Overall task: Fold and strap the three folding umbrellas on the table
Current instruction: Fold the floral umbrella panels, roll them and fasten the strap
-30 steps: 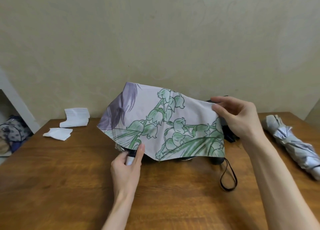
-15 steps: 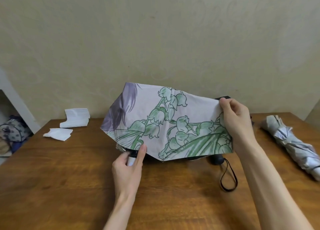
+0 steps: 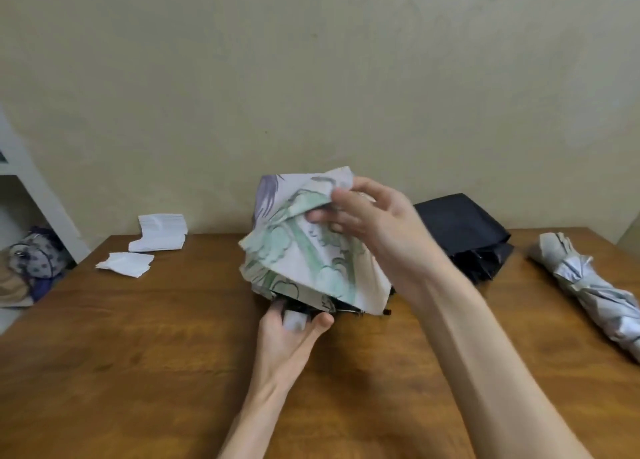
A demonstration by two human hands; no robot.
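On the far left of the table (image 3: 138, 354) I see white papers (image 3: 159, 232). At the middle I have the left hand (image 3: 287, 341) wrapped round the white handle of the floral umbrella (image 3: 304, 261), its cloth bunched above the wood. The right hand (image 3: 374, 219) pinches a fold of that cloth at the top. Just behind, to the right, lies the black umbrella (image 3: 464, 230), and the silver umbrella (image 3: 595, 292) lies at the right edge.

Room to pass over the near-left table (image 3: 138, 372); black umbrella (image 3: 460, 230) and silver umbrella (image 3: 588, 285) block the right, papers (image 3: 157, 233) the far left.
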